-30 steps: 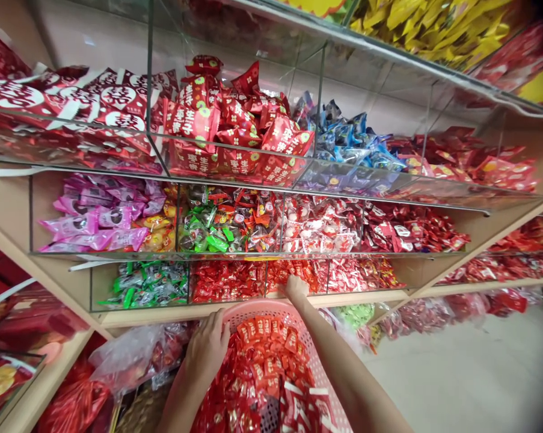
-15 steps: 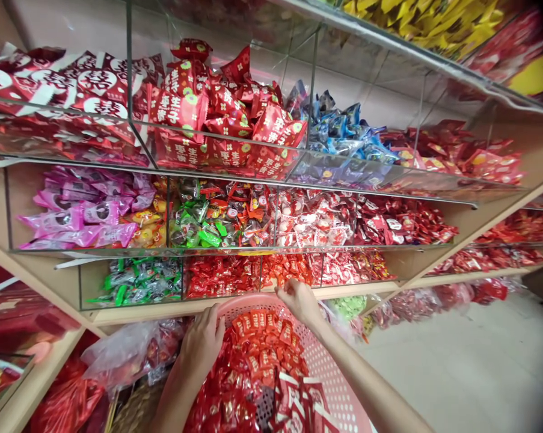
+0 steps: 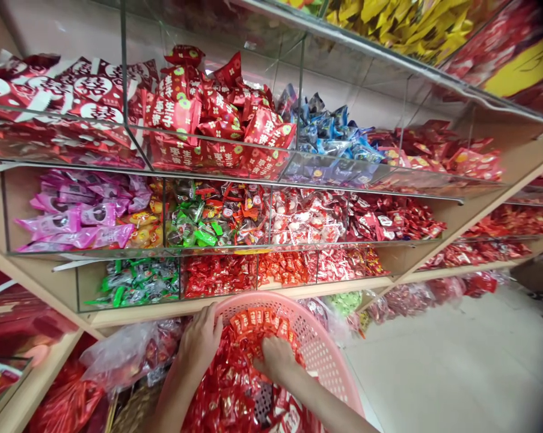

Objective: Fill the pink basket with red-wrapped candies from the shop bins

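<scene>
A pink perforated plastic basket (image 3: 343,367) stands tilted below the shelf front. It holds red-wrapped candies (image 3: 228,385), with orange-red packets (image 3: 257,322) toward its far side and white-and-red packets near me. My left hand (image 3: 202,337) is closed over the basket's left rim, fingers pointing to the shelf. Inside the basket, my right hand (image 3: 275,358) is curled, knuckles up, with its fingers down among the candies. Its fingertips are partly hidden by the hand itself. Just beyond the rim, the lowest shelf bin holds similar orange-red candies (image 3: 282,267).
Clear-walled shelf bins hold green candies (image 3: 140,282), purple packets (image 3: 82,216), large red bags (image 3: 221,114) and blue packets (image 3: 334,135). Plastic bags (image 3: 122,355) of goods lie under the shelf at left. Pale floor (image 3: 433,361) stretches to the right.
My right hand has moved from the lowest bin's edge down and toward me into the basket. My left hand stays on the rim. The view has shifted slightly right.
</scene>
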Tool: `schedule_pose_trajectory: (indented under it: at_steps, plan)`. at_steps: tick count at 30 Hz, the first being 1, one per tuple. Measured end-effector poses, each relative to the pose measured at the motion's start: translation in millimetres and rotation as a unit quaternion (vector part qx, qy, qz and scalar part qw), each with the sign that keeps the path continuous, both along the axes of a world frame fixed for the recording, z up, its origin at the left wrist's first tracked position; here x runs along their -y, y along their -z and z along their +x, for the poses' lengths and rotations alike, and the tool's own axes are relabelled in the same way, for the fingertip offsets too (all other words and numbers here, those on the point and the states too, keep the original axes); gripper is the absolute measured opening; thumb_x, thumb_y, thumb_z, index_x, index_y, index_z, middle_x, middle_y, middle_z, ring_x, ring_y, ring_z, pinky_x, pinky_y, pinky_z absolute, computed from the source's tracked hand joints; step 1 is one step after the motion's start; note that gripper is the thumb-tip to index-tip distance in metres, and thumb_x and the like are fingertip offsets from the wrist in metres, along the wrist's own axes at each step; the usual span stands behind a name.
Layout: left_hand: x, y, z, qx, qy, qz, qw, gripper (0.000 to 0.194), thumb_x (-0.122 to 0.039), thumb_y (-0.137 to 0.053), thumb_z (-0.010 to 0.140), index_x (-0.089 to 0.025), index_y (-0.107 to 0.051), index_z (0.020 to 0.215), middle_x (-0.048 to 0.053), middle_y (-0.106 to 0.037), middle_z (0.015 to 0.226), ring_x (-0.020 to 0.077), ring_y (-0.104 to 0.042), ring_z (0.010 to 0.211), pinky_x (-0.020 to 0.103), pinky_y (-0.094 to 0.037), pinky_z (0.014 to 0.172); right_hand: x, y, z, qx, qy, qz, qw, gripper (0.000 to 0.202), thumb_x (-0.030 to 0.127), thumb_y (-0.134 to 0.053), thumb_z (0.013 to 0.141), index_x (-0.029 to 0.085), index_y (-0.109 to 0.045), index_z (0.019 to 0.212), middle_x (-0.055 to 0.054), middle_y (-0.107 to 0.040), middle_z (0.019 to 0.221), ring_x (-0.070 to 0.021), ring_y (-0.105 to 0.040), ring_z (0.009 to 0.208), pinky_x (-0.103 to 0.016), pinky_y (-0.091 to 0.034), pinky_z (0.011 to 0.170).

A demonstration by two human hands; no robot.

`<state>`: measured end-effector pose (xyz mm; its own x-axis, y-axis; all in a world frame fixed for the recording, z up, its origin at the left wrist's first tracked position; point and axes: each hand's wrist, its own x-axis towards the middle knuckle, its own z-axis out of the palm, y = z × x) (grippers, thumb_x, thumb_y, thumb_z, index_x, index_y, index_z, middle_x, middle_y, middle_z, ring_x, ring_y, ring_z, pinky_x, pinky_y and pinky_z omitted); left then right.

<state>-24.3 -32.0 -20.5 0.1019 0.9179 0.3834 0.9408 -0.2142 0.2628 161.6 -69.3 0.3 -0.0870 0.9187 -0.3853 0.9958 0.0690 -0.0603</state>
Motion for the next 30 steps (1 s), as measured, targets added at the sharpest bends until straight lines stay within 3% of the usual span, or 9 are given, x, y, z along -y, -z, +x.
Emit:
schedule_pose_trajectory:
  at_steps: [10, 18, 25, 30]
  plan:
    - [0, 1.5, -1, -0.005, 0.002, 0.001, 1.0, 0.034, -0.028, -0.037, 0.087, -0.014, -0.053, 0.113, 0.008, -0.066, 0.103, 0.0189, -0.063, 0.093, 0.029, -0.049, 0.078, -2, 7.3, -3, -0.001, 0.003, 0.012, 1.0, 0.036, 0.042, -0.053, 0.081, 0.011, -0.067, 0.095, -0.017, -0.067, 0.096, -0.0284, -0.064, 0.09, -0.034, -0.049, 0.074]
    - [-1, 1.9, -1, -0.004, 0.005, 0.014, 1.0, 0.033, -0.028, -0.039, 0.086, -0.015, -0.055, 0.112, 0.008, -0.067, 0.1, 0.0186, -0.063, 0.09, 0.028, -0.049, 0.076, -4, -22.0, 16, -0.042, 0.015, 0.05, 0.998, 0.033, 0.04, -0.05, 0.083, 0.013, -0.066, 0.092, -0.015, -0.068, 0.092, -0.0265, -0.064, 0.087, -0.03, -0.044, 0.068]
    - [-2, 3.5, -1, -0.005, -0.003, 0.006, 1.0, 0.034, -0.028, -0.039, 0.085, -0.015, -0.055, 0.113, 0.008, -0.067, 0.104, 0.0187, -0.063, 0.09, 0.028, -0.049, 0.075, -76, -46.8, 51, -0.091, 0.094, 0.196, 0.972, 0.033, 0.041, -0.039, 0.088, 0.019, -0.063, 0.083, -0.007, -0.068, 0.079, -0.0179, -0.063, 0.075, -0.024, -0.035, 0.058]
    - [-2, 5.3, -1, -0.002, 0.001, 0.003, 1.0, 0.034, -0.028, -0.038, 0.086, -0.015, -0.055, 0.113, 0.008, -0.067, 0.104, 0.0191, -0.062, 0.092, 0.03, -0.049, 0.078, -132, -35.7, 55, -0.103, 0.134, 0.191, 0.967, 0.021, 0.029, -0.046, 0.085, 0.019, -0.061, 0.095, -0.009, -0.068, 0.091, -0.0177, -0.063, 0.086, -0.023, -0.039, 0.066]
